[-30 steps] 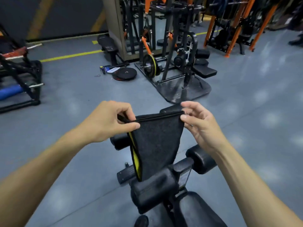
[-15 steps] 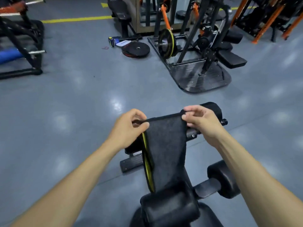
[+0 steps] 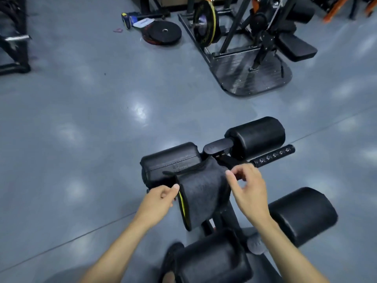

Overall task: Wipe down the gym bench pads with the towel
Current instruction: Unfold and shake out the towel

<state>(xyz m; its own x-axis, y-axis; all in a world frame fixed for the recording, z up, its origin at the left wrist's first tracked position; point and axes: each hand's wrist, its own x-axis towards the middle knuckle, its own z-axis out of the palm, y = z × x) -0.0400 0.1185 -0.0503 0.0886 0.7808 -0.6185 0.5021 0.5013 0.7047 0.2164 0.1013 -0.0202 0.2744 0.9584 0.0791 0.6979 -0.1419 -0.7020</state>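
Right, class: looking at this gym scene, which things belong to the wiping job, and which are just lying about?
Belong to the job:
dark grey towel with a yellow edge
black padded foam rollers of the bench
left hand, pinching the towel
right hand, fingers loosely curled beside the towel

Just lying about:
black round weight plates on the floor
black metal plate-loaded machine

This is a gym, set on a smooth grey floor [image 3: 85, 111] that reflects ceiling lights in soft patches. A bench with black cylindrical roller pads [image 3: 257, 137] stands in the foreground, and beyond it a plate-loaded machine [image 3: 251, 48] with a textured steel footplate carries a yellow-rimmed weight plate [image 3: 205, 27] on its peg. Loose black weight plates [image 3: 163, 31] lie flat on the floor near the far edge, and a black steel rack frame [image 3: 14, 41] stands at the left edge.
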